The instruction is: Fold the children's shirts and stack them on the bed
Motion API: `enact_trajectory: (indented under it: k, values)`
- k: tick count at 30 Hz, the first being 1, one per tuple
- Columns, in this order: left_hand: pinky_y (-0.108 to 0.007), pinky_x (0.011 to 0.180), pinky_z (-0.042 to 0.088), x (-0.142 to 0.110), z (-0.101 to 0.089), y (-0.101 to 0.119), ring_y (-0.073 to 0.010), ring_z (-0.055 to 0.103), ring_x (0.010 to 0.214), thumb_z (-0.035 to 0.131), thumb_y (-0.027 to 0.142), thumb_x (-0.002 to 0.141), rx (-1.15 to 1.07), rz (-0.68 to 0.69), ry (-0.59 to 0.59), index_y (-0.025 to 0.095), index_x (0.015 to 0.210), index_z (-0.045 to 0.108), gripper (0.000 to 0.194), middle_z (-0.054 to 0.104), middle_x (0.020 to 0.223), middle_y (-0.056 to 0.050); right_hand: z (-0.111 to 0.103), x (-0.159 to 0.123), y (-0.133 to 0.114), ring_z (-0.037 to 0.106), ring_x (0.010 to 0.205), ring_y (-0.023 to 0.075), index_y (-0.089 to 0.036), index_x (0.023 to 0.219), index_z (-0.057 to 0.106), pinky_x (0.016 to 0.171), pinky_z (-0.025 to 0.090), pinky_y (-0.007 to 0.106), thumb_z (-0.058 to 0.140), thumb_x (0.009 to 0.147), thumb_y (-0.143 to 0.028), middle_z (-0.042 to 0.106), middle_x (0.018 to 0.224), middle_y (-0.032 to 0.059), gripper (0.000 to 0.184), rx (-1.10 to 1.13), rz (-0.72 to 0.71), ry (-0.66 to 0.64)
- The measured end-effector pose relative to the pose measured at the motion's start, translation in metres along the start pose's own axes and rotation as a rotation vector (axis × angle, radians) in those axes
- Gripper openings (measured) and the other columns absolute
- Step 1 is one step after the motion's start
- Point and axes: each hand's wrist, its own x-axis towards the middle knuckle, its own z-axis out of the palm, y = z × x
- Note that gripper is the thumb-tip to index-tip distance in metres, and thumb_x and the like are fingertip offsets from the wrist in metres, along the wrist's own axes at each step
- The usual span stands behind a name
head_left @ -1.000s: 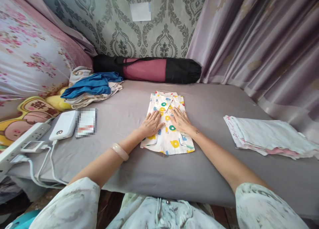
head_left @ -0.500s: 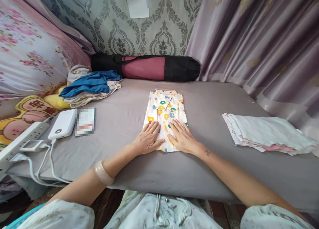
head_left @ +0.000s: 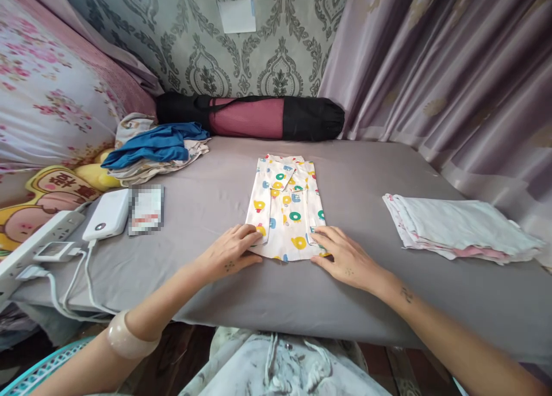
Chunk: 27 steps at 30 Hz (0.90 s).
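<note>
A white shirt (head_left: 287, 215) with a yellow, blue, green and red print lies flat on the grey bed sheet, its sides and sleeves folded inward. At its lower left corner rests my left hand (head_left: 230, 249), fingertips on the cloth and thumb apart by the hem. My right hand (head_left: 347, 258) touches the lower right corner in much the same way, thumb beside the hem. Both hands are open, with no cloth visibly gripped. A pale bracelet (head_left: 131, 335) circles my left forearm.
A folded pale cloth stack (head_left: 461, 226) lies at right. Toward the left are crumpled clothes (head_left: 159, 146), a white power bank (head_left: 106, 215), a blurred packet (head_left: 146, 209) and a power strip (head_left: 38, 252) with cables. A rolled mat bag (head_left: 250, 117) lies along the wall.
My hands have slid from the middle of the shirt outward and toward me, to its lower corners. More of the printed front shows now. The shirt itself stays in place.
</note>
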Motion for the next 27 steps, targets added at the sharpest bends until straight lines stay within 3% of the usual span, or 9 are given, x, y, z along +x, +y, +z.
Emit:
enact_trajectory:
  k: [6, 10, 12, 16, 20, 27]
  values:
    - [-0.038, 0.095, 0.05, -0.003, -0.005, -0.006, -0.0231, 0.058, 0.112, 0.033, 0.031, 0.101, 0.102, 0.082, -0.042, 0.02, 0.122, 0.057, 0.033, 0.062, 0.122, -0.01, -0.006, -0.002, 0.01, 0.059, 0.109, 0.0242, -0.024, 0.125, 0.059, 0.092, 0.053, 0.041, 0.043, 0.098, -0.036, 0.062, 0.121, 0.0097, 0.034, -0.047, -0.144, -0.017]
    - [-0.039, 0.097, 0.049, -0.004, -0.009, -0.006, -0.0235, 0.057, 0.117, 0.033, 0.015, 0.096, 0.116, 0.121, -0.09, 0.021, 0.128, 0.053, 0.039, 0.06, 0.127, -0.012, -0.008, -0.004, 0.012, 0.059, 0.113, 0.0232, -0.026, 0.127, 0.058, 0.096, 0.052, 0.04, 0.04, 0.099, -0.027, 0.064, 0.12, 0.0082, 0.033, -0.04, -0.191, -0.002]
    - [-0.04, 0.099, 0.047, -0.005, -0.009, -0.009, -0.0236, 0.055, 0.12, 0.034, 0.012, 0.094, 0.111, 0.115, -0.088, 0.022, 0.131, 0.052, 0.042, 0.058, 0.131, -0.011, -0.01, -0.007, 0.016, 0.056, 0.119, 0.0211, -0.027, 0.135, 0.052, 0.099, 0.051, 0.038, 0.039, 0.095, -0.018, 0.061, 0.128, 0.0062, 0.042, 0.004, -0.192, -0.029]
    - [-0.04, 0.104, 0.043, -0.004, -0.006, -0.02, -0.0218, 0.052, 0.124, 0.033, 0.015, 0.096, 0.053, 0.099, -0.027, 0.025, 0.134, 0.051, 0.043, 0.057, 0.135, -0.008, -0.011, -0.01, 0.025, 0.048, 0.13, 0.0188, -0.03, 0.144, 0.042, 0.107, 0.045, 0.037, 0.039, 0.087, -0.009, 0.049, 0.144, 0.002, 0.061, 0.072, -0.131, -0.067]
    - [-0.041, 0.102, 0.043, 0.0, -0.001, -0.031, -0.0224, 0.053, 0.122, 0.035, 0.02, 0.096, -0.005, 0.064, 0.01, 0.025, 0.133, 0.053, 0.041, 0.059, 0.132, -0.008, -0.005, -0.005, 0.03, 0.048, 0.13, 0.0203, -0.027, 0.138, 0.05, 0.109, 0.043, 0.038, 0.04, 0.087, -0.012, 0.049, 0.143, 0.0039, 0.054, 0.075, -0.06, -0.017]
    - [-0.04, 0.094, 0.044, 0.009, 0.0, -0.043, -0.0228, 0.056, 0.107, 0.04, 0.031, 0.096, -0.042, -0.081, 0.086, 0.024, 0.111, 0.066, 0.03, 0.064, 0.116, -0.008, -0.003, 0.007, 0.035, 0.057, 0.118, 0.0214, -0.026, 0.116, 0.065, 0.099, 0.05, 0.037, 0.044, 0.09, -0.02, 0.059, 0.129, 0.0063, 0.034, 0.112, -0.005, 0.054]
